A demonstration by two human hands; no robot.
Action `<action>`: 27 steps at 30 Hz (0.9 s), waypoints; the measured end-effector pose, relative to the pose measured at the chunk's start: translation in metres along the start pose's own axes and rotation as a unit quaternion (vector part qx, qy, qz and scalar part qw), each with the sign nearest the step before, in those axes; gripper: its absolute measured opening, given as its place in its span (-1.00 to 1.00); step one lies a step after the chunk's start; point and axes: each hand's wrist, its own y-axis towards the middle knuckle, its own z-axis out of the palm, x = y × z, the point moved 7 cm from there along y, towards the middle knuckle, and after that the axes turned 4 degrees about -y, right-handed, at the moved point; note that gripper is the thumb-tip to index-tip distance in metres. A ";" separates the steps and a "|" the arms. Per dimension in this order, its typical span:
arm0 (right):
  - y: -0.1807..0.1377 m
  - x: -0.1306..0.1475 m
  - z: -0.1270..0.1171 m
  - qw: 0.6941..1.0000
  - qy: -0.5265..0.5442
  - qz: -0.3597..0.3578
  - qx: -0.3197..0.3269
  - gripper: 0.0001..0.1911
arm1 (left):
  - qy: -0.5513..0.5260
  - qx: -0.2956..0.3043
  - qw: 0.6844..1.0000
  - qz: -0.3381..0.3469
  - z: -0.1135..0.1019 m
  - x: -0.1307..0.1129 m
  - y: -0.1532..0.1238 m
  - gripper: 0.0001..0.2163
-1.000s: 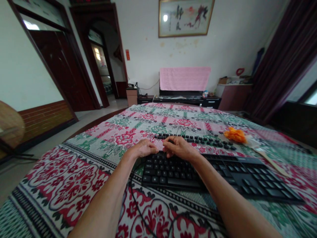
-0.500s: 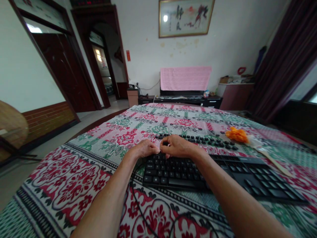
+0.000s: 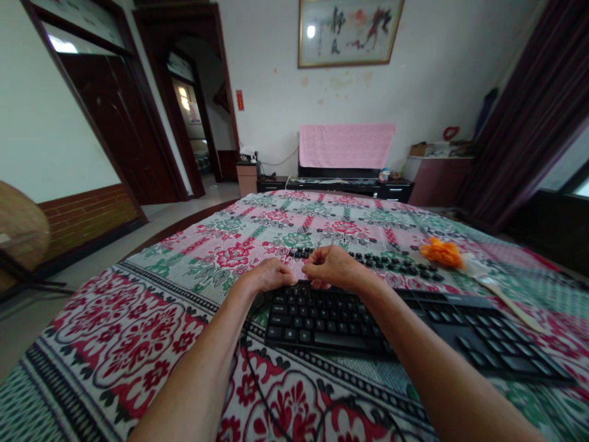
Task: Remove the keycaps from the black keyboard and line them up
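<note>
A black computer keyboard lies on the patterned tablecloth, partly covered by my right forearm. My left hand is closed at its back left corner, thumb on the rim and fingers curled at the edge. Just to the right, my right hand is pinched above the top rows of keys. A thin sliver shows above its knuckles, too faint to name, and what its fingertips hold is hidden. Behind the keyboard, loose black keycaps lie in rows, some blocked from view by my right hand.
An orange crumpled cloth or flower lies right of the keycaps, beside a white piece and a pale flat stick. A black cable loops over the near tablecloth. Beyond the table stands a low black cabinet.
My right hand has shifted slightly right, away from my left thumb, and its fingers have drawn together. The left hand stays at the keyboard's corner. The view has tilted a little.
</note>
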 end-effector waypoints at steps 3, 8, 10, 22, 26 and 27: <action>-0.003 0.000 -0.003 0.999 -0.014 0.011 -0.046 -0.81 | 0.001 0.005 1.000 0.003 0.001 0.000 0.000 -0.73; -0.009 -0.002 -0.011 0.988 -0.069 0.004 -0.137 -0.78 | 0.002 0.002 1.000 -0.004 0.001 0.004 0.003 -0.73; -0.010 -0.002 -0.011 0.986 -0.082 -0.002 -0.145 -0.78 | 0.001 0.010 1.000 0.000 0.001 0.004 0.003 -0.73; -0.024 0.023 -0.011 0.974 -0.145 -0.074 -0.159 -0.84 | 0.009 0.026 1.000 0.013 0.003 0.000 0.002 -0.73; -0.024 0.022 -0.012 0.971 -0.150 -0.086 -0.168 -0.83 | 0.016 0.027 0.999 0.021 0.003 -0.001 0.003 -0.72; -0.023 0.022 -0.012 0.970 -0.152 -0.087 -0.168 -0.83 | 0.018 0.027 0.999 0.021 0.003 -0.001 0.003 -0.73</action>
